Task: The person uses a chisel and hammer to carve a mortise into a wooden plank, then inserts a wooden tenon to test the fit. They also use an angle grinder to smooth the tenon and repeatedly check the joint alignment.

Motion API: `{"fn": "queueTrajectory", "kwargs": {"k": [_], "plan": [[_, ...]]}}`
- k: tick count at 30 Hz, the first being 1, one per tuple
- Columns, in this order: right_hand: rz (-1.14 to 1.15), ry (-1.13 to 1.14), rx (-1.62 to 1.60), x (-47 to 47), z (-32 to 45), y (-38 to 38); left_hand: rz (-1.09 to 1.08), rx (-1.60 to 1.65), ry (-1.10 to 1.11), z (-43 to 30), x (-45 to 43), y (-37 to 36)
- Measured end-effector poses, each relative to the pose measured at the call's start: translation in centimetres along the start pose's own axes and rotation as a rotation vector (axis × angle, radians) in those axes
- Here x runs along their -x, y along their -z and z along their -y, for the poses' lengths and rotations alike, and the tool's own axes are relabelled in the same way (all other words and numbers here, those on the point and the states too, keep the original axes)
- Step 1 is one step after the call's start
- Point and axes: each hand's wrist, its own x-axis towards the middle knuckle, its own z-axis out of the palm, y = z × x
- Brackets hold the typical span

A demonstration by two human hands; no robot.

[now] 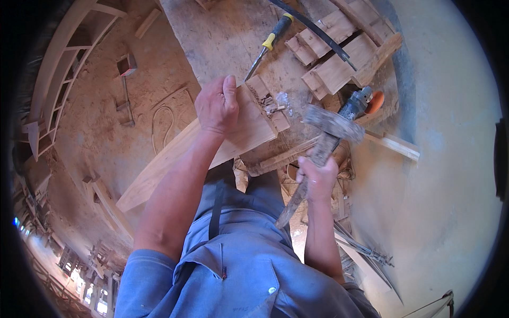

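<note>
My left hand (218, 105) is closed over the far edge of a long wooden board (248, 123), near its notched end; the fingertips are hidden. Loose chips lie in the notch between the end's projecting tenons (280, 121). My right hand (319, 179) grips the handle of a worn wooden mallet (333, 124), whose head is raised to the right of the board's end and slightly blurred. Just beyond the board end, a chisel with a black and yellow handle (278, 31) lies on the workbench (222, 39), its blade pointing towards my left hand.
At the upper right are stacked notched wood pieces (338, 35), a dark curved strip (318, 31) and an angle grinder (356, 103) with an orange disc. A pale wall (429, 179) stands at right. Wooden frames (59, 79) and offcuts (148, 23) lie on the dusty floor at left.
</note>
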Motion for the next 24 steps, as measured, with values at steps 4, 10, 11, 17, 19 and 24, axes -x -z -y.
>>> {"fn": "queueTrajectory", "kwargs": {"k": [4, 10, 11, 17, 19, 24], "plan": [[-0.107, -0.058, -0.271, -1.7, -0.8, 6.3, -0.075, 0.051, -0.076, -0.5, -0.1, -0.6], [-0.135, -0.041, -0.251, -11.4, -1.9, 14.6, -0.001, 0.033, -0.057, 3.9, 0.0, -2.0], [-0.075, -0.052, -0.215, -12.7, -2.0, 15.5, 0.000, 0.145, 0.050, 2.5, 0.0, -1.5], [-0.084, -0.001, -0.178, -14.8, -2.6, 16.8, -0.097, 0.134, 0.003, 2.1, 0.0, -1.4], [-0.058, -0.013, -0.300, -14.7, -3.8, 18.1, -0.075, 0.107, 0.068, 1.8, 0.0, -0.9], [-0.134, -0.063, -0.347, -21.2, -4.1, 21.6, -0.122, 0.017, -0.008, 1.4, -0.2, -1.0]]}}
